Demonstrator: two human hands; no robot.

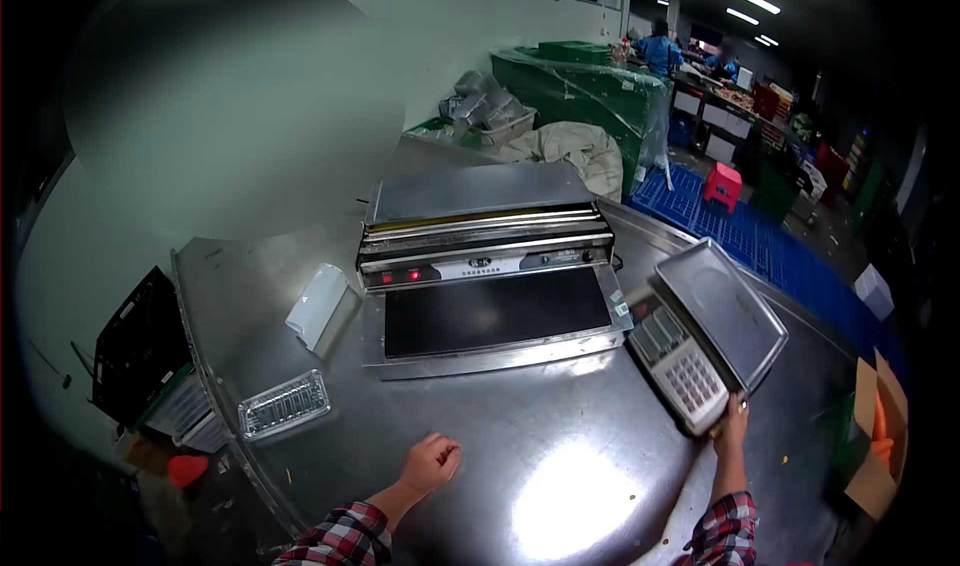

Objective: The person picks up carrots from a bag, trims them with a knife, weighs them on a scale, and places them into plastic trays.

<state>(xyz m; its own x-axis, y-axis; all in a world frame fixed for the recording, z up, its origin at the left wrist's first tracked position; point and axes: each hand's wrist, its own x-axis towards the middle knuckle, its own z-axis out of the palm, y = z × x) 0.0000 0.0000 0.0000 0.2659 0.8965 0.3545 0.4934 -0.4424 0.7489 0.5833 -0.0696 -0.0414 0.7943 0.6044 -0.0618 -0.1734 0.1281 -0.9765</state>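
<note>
My right hand [733, 421] grips the near corner of a digital weighing scale [690, 378], which has a keypad and a flat steel pan [722, 311]. The scale sits at an angle on the right of the steel table [450, 416]. Loosely curled, my left hand [432, 463] rests over the table's near middle, and I see nothing in it. Beyond it stands a film wrapping machine [490, 266] with a black plate and a lit red switch. A clear plastic tray [284, 405] lies to the left, below a white box-like piece [320, 306].
A black crate [140, 341] stands off the table's left edge. To the right is an open cardboard box [880, 436] with carrots. Blue pallets [690, 201], a red stool [722, 186] and a green wrapped bin [580, 101] are behind. Co-workers in blue [658, 51] stand far back.
</note>
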